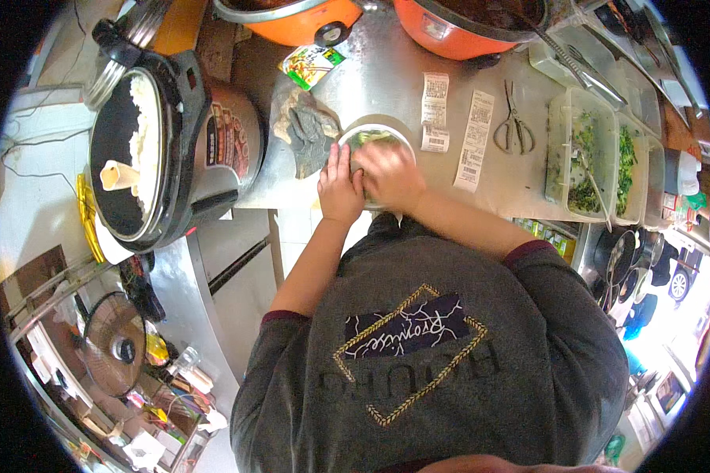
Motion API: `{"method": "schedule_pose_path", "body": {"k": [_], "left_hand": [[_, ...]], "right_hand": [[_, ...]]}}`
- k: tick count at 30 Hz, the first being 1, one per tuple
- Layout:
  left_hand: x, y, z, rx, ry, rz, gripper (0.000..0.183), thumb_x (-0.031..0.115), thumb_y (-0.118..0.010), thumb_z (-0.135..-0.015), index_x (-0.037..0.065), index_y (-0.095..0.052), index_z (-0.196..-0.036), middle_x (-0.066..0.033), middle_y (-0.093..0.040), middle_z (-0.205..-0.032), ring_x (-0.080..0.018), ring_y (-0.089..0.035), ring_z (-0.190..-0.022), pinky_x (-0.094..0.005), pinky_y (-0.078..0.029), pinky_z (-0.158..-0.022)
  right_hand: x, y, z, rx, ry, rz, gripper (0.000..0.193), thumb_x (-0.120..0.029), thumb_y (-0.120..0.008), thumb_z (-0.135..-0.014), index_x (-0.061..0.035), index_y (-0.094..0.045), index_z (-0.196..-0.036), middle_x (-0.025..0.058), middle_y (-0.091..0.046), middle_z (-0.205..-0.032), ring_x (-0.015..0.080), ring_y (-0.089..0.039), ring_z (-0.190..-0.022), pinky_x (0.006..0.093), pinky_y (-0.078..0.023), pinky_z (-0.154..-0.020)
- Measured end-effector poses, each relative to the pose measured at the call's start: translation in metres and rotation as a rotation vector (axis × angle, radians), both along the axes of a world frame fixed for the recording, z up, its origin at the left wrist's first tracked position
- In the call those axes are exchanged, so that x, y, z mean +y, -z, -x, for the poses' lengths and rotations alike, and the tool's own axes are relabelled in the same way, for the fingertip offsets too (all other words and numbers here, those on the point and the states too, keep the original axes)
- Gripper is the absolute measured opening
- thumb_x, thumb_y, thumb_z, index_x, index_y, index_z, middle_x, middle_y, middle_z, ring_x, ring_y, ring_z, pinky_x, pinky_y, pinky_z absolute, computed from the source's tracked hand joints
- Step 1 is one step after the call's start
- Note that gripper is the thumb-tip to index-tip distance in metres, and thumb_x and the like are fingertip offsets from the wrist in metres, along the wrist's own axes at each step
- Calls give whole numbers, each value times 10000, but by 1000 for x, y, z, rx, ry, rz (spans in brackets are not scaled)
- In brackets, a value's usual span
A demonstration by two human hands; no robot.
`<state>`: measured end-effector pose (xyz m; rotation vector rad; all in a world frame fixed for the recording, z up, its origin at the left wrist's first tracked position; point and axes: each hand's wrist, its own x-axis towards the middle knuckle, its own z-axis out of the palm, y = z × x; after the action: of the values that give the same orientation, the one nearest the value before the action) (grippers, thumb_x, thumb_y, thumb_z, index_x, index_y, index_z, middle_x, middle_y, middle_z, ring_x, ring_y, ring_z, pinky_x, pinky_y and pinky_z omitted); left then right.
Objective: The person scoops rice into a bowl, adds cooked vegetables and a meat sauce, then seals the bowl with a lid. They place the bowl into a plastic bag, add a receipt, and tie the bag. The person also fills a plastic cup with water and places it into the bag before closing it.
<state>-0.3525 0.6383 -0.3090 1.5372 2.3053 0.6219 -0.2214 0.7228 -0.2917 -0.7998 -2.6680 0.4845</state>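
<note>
A round white bowl (408,148) with something green in it stands near the table's front edge, partly hidden by my hands. My left hand (341,189) is closed against the bowl's left side, its fingers lying straight along the rim and its thumb toward the right hand. Over the bowl's near right part is my right hand (391,175), smeared by motion. Its fingers are too blurred to show whether they hold anything. Just left of the bowl lies a crumpled dark grey cloth (306,130).
A large cooker of white rice (143,150) stands at left. Two orange pots (292,25) are at the back. Paper receipts (473,142) and scissors (514,130) lie right of the bowl, before clear tubs of chopped greens (582,162). A colourful packet (312,66) lies behind the cloth.
</note>
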Motion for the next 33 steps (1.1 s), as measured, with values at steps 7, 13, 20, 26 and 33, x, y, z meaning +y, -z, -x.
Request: {"method": "schedule_pose_path", "body": {"k": [7, 13, 20, 26, 33], "left_hand": [[2, 4, 6, -58, -56, -44, 589, 202, -563, -877, 125, -344, -1418, -173, -307, -1465, -404, -419, -1199, -478, -348, -1000], [-9, 9, 5, -291, -273, -380, 625, 118, -615, -857, 78, -324, -1408, -220, -346, -1372, -391, -321, -1270, -448, -263, -1074], [-13, -36, -23, -1036, -311, -311, 425, 238, -567, -929, 62, -470, -1304, -91, -514, -1207, -204, -485, -1083, -318, -392, -916], [-13, -73, -29, -1857, -138, 56, 557, 312, -538, -931, 8, -376, -1368, -133, -545, -1255, -245, -541, -1129, -392, -434, -953], [-32, -84, 9, -1451, -899, -376, 298, 274, -498, -955, 47, -558, -1137, -18, -601, -890, -174, -588, -785, -332, -509, -691]], "right_hand": [[-15, 6, -36, 123, 63, 120, 537, -317, -614, -823, -136, -468, -1307, 78, -445, -1345, 252, -415, -1245, 474, -275, -1057], [11, 20, -163, -202, 469, -14, 509, -277, -608, -835, -120, -496, -1306, 113, -469, -1321, 315, -418, -1205, 477, -301, -1024], [33, -6, -135, 383, 772, 323, 333, -259, -588, -859, -143, -622, -1170, 81, -584, -1205, 313, -464, -1134, 405, -359, -994], [-11, -72, -67, 353, -265, 221, 280, -240, -655, -811, -171, -666, -1082, 14, -625, -1135, 261, -516, -1088, 416, -402, -939], [-14, -38, -42, 408, -346, 682, 507, -379, -654, -845, -76, -535, -1234, 146, -535, -1251, 310, -513, -1120, 428, -429, -948]]}}
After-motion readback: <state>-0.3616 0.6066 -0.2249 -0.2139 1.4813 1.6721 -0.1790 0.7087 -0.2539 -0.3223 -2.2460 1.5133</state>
